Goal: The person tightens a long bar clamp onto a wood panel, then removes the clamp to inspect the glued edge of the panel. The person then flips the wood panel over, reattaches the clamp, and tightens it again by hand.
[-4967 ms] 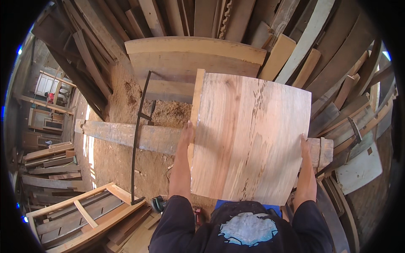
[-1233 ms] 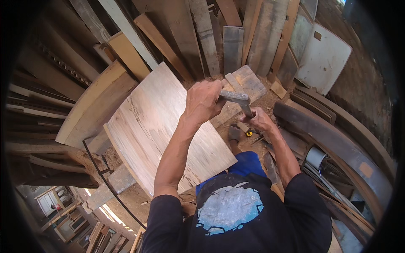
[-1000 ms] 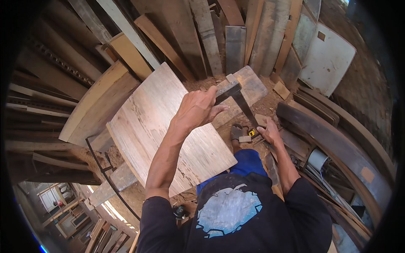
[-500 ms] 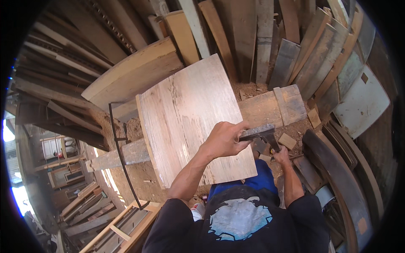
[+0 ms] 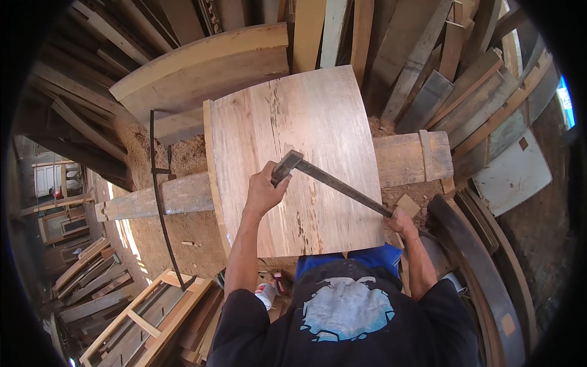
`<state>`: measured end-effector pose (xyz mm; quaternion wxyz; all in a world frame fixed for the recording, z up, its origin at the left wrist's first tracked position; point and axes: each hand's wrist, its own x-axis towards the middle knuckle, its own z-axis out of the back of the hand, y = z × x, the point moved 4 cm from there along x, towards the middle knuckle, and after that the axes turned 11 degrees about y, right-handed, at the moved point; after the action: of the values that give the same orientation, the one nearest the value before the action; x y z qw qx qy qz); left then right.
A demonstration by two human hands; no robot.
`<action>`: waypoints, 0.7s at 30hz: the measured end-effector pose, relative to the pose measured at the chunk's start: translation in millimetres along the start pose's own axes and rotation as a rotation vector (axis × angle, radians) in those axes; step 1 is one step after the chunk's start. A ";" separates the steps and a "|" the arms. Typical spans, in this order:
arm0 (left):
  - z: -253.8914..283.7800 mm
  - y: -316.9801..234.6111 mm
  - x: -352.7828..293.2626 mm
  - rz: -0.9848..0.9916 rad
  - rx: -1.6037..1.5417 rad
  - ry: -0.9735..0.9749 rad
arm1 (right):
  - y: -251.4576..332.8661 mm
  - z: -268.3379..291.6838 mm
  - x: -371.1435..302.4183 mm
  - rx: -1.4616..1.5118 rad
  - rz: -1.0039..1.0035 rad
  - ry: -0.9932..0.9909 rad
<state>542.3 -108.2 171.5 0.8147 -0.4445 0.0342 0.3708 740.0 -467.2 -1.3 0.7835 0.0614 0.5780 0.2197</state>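
A dark L-shaped carpenter's square (image 5: 342, 188) spans the air above a pale, wide wooden panel (image 5: 330, 116). My left hand (image 5: 263, 191) is closed around its short thick arm, over the lower middle of the panel. At the panel's right edge, my right hand (image 5: 401, 224) grips the far end of the long thin blade. The panel lies across a rough wooden plank bench (image 5: 400, 160), whose ends stick out on both sides. A light wooden strip (image 5: 215, 165) runs along the panel's left edge.
A thin dark metal frame (image 5: 160, 205) stands left of the panel. Boards (image 5: 342, 37) lean along the back and right. A curved dark plank (image 5: 468, 257) lies at the right. A light wooden frame (image 5: 143, 324) is at the lower left, near a white container (image 5: 265, 293).
The square has swung from the panel's right edge to over its middle, its long blade now showing lengthwise. My left hand has moved left with it; both hands still hold it.
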 end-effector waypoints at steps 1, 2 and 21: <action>-0.8 16.9 -0.6 0.020 -0.002 -0.027 | 2.7 0.4 -0.4 -0.009 -0.002 -0.007; -2.8 31.7 -3.8 0.017 -0.012 -0.033 | 1.2 0.1 -0.9 -0.076 -0.042 -0.021; 9.5 281.2 -107.1 0.708 -0.512 -0.109 | 183.3 29.1 8.5 -0.538 0.295 0.066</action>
<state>283.8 -69.8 22.0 0.5014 -0.5728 0.0485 0.6466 719.0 -294.9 64.9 0.7120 -0.0721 0.5091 0.4782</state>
